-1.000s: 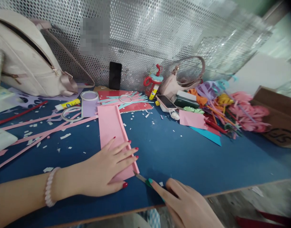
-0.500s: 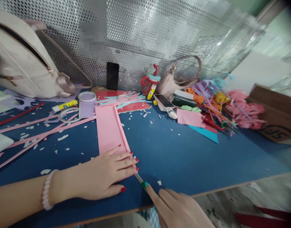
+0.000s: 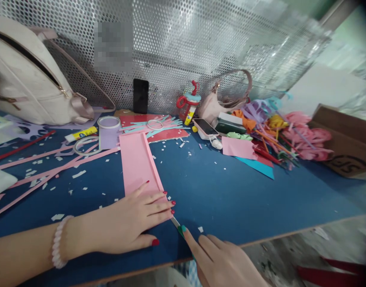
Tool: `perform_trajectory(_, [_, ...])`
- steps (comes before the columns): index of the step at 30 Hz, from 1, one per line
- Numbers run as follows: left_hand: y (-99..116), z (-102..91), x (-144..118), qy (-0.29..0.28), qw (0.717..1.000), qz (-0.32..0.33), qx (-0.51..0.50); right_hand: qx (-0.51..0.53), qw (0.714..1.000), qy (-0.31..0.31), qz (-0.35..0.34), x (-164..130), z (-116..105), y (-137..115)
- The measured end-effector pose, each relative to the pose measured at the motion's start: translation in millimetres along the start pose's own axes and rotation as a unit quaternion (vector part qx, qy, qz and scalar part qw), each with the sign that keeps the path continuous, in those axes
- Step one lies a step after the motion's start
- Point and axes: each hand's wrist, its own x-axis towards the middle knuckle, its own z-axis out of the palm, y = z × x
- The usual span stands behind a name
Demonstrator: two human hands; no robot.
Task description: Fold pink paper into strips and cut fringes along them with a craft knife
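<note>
Perforated metal sheeting backs a blue table (image 3: 230, 195) littered with paper scraps, pink strips (image 3: 51, 167), tape rolls (image 3: 86, 144) and a heap of coloured paper flowers (image 3: 290, 131); the folded pink sheet (image 3: 137, 163) lies lengthwise near the front edge, its near end pinned flat under the left hand (image 3: 132, 223), fingers spread and pressing; the right hand (image 3: 221, 263) grips a small green-handled blade (image 3: 177, 226), forefinger laid along it, tip at the sheet's right edge beside the left fingertips; judged from this, a clean cut wants steady downward pressure, the blade kept tight to the fold and fingertips clear of its path; against the earlier frames, the blade sits slightly closer to the left fingertips, the left hand barely shifted.
</note>
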Motion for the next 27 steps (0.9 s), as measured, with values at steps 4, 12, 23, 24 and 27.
perform_trajectory(4, [-1.0, 2.6, -1.4, 0.019, 1.000, 0.006, -0.011, -0.005, 1.000, 0.006, -0.001, -0.4, 2.8, -0.1])
perform_trajectory(12, [0.6, -0.3, -0.9, 0.011, 1.000, 0.011, -0.013, -0.018, 1.000, 0.005, 0.007, -1.6, 0.7, -1.1])
perform_trajectory(23, [-2.5, 4.8, -4.2, 0.014, 1.000, 0.002, -0.018, 0.011, 1.000, -0.013, 0.022, -0.1, -6.7, 4.4])
perform_trajectory(24, [-2.5, 4.2, -4.1, 0.006, 1.000, 0.001, -0.015, 0.016, 1.000, -0.013, 0.018, 0.3, -6.8, 4.9])
perform_trajectory(27, [-2.5, 2.0, -3.4, 0.005, 1.000, 0.005, -0.014, 0.021, 1.000, -0.013, 0.012, 1.3, -6.7, 6.9])
